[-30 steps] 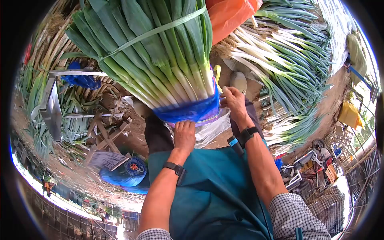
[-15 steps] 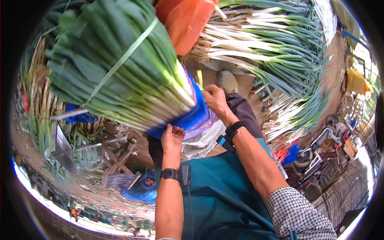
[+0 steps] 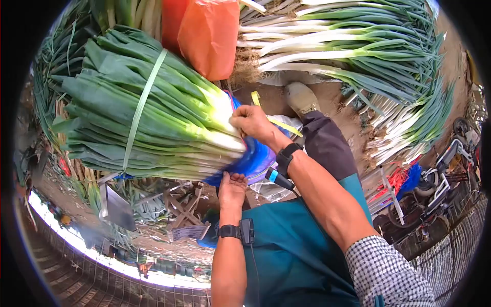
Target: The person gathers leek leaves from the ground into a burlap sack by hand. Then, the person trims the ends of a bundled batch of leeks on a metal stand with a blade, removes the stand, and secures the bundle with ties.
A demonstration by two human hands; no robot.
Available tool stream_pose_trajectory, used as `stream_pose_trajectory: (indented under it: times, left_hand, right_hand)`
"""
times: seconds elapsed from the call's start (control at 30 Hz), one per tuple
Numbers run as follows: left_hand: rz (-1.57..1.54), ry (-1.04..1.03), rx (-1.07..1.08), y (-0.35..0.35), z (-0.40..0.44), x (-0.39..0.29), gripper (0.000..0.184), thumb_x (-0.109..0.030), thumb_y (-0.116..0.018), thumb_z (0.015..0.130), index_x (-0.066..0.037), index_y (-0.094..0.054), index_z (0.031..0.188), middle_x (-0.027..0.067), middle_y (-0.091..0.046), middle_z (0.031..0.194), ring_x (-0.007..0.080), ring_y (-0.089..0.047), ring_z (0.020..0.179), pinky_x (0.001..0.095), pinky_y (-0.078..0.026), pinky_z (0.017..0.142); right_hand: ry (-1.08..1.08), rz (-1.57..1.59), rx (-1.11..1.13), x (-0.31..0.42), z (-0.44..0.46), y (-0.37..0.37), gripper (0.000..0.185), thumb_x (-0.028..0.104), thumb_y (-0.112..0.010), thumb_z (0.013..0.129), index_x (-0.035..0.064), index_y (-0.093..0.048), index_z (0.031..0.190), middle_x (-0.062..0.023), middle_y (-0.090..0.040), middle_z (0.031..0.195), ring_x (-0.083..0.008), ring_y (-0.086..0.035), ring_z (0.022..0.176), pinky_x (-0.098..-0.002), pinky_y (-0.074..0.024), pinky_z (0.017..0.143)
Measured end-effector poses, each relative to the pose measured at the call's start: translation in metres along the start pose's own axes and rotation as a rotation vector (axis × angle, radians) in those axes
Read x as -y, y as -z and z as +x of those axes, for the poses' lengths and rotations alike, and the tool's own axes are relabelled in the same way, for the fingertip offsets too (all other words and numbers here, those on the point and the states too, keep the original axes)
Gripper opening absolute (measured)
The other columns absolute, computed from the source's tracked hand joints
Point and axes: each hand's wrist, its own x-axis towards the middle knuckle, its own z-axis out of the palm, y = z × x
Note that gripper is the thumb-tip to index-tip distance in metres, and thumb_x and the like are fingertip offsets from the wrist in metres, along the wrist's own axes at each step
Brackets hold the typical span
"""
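A large bundle of green onions [image 3: 148, 112] lies slanted in front of me, leaves to the left, with a pale green band [image 3: 143, 107] around the leaves. Blue plastic wrap [image 3: 250, 157] with a purple edge covers the white stalk end. My right hand [image 3: 253, 123] is closed at the wrap's upper edge, pinching it beside the white stalks; its fingertips are partly hidden. Below the bundle, my left hand [image 3: 232, 188] has its palm up and fingers apart, touching the underside of the wrap. A yellow strip [image 3: 284, 125] runs behind my right wrist.
An orange-red bag [image 3: 209, 41] stands behind the bundle. Loose green onions [image 3: 348, 46] are piled at the upper right. My shoe [image 3: 303, 98] rests on the dirt floor. At the lower left are a metal plate [image 3: 117, 207] and a wooden stand [image 3: 184, 207].
My right hand has moved left and up onto the edge of the blue wrap. The bundle now lies flatter and lower in view. My left hand stays under it.
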Motion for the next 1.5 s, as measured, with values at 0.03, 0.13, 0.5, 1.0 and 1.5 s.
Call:
stream_pose_trajectory:
  times: [0.03, 0.13, 0.5, 1.0, 1.5]
  left_hand:
    - [-0.006, 0.005, -0.008, -0.001, -0.002, 0.0, 0.031, -0.038, -0.057, 0.097, -0.009, -0.055, 0.088, 0.0073, -0.06, 0.085, 0.0271, -0.058, 0.088, 0.0439, -0.048, 0.084]
    - [0.0, 0.028, 0.013, -0.003, -0.008, -0.003, 0.029, -0.036, -0.059, 0.096, -0.008, -0.055, 0.088, 0.0065, -0.06, 0.09, 0.0267, -0.058, 0.095, 0.0446, -0.049, 0.087]
    - [-0.142, 0.016, 0.105, 0.007, -0.037, -0.016, 0.027, -0.031, -0.061, 0.096, -0.007, -0.055, 0.084, 0.0096, -0.062, 0.091, 0.0279, -0.061, 0.092, 0.0442, -0.051, 0.085]
    - [1.777, -1.258, -0.117, -0.046, -0.062, -0.043, 0.015, -0.017, -0.066, 0.083, -0.005, -0.065, 0.091, 0.0124, -0.062, 0.099, 0.0326, -0.053, 0.1, 0.046, -0.037, 0.096]
    - [1.896, -1.319, 0.206, -0.011, -0.05, 0.0, 0.008, -0.007, -0.061, 0.084, -0.004, -0.064, 0.091, 0.0132, -0.061, 0.094, 0.0314, -0.055, 0.098, 0.0458, -0.038, 0.093]
  right_hand:
    - [-0.034, 0.042, -0.032, -0.003, 0.004, 0.002, 0.012, 0.011, -0.068, 0.086, -0.0006, -0.065, 0.086, -0.0029, -0.06, 0.067, -0.0104, -0.055, 0.053, -0.0243, -0.0439, 0.047]
    - [-0.07, 0.105, -0.115, -0.007, 0.016, 0.013, 0.011, 0.01, -0.066, 0.086, -0.0007, -0.064, 0.087, -0.0047, -0.059, 0.066, -0.0121, -0.057, 0.052, -0.025, -0.0456, 0.045]
    - [-0.125, -1.425, -0.16, -0.023, -0.186, 0.311, 0.013, 0.007, -0.057, 0.083, 0.0012, -0.065, 0.091, -0.0238, -0.066, 0.088, -0.0433, -0.063, 0.085, -0.0478, -0.0522, 0.075]
    - [-0.083, -0.554, -0.026, 0.02, -0.091, 0.126, 0.024, 0.018, -0.061, 0.088, -0.0028, -0.07, 0.098, -0.0079, -0.067, 0.074, -0.0134, -0.06, 0.062, -0.0307, -0.0511, 0.06]
    - [-0.026, -0.295, -0.03, 0.014, -0.004, 0.009, 0.019, 0.017, -0.061, 0.08, -0.0008, -0.063, 0.074, -0.0051, -0.056, 0.059, -0.0145, -0.056, 0.051, -0.0293, -0.0454, 0.046]
